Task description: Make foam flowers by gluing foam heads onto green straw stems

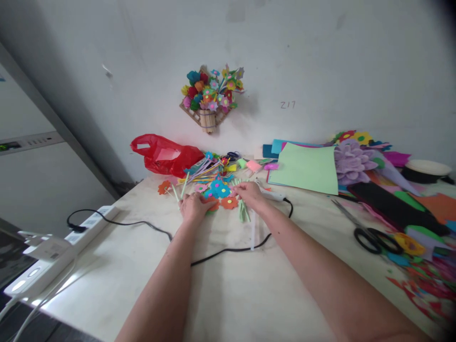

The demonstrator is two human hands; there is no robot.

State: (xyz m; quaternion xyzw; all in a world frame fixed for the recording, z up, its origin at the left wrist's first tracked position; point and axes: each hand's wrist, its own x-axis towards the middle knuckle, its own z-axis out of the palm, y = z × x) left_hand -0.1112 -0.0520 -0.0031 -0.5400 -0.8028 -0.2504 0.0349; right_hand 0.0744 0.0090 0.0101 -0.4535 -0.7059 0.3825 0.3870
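Observation:
My left hand (193,207) rests low over the table, its thumb apart from the fingers and touching an orange paper flower (213,205). Pale green stems (185,185) stick up just behind it. My right hand (248,194) is closed in a pinch beside the blue flowers (221,188); what lies between its fingertips is too small to make out. Another orange flower (229,203) with a yellow centre lies between the hands. Under my right hand is a bundle of pale green strips (243,212). A white glue gun (273,195) lies partly hidden behind that wrist.
A black cord (228,250) crosses the table under my forearms from the power strip (93,223). Scissors (366,230), a black phone-like slab (395,206), green sheets (308,168) and scraps lie right. Behind are a red bag (171,156) and a wall-hung flower basket (208,121).

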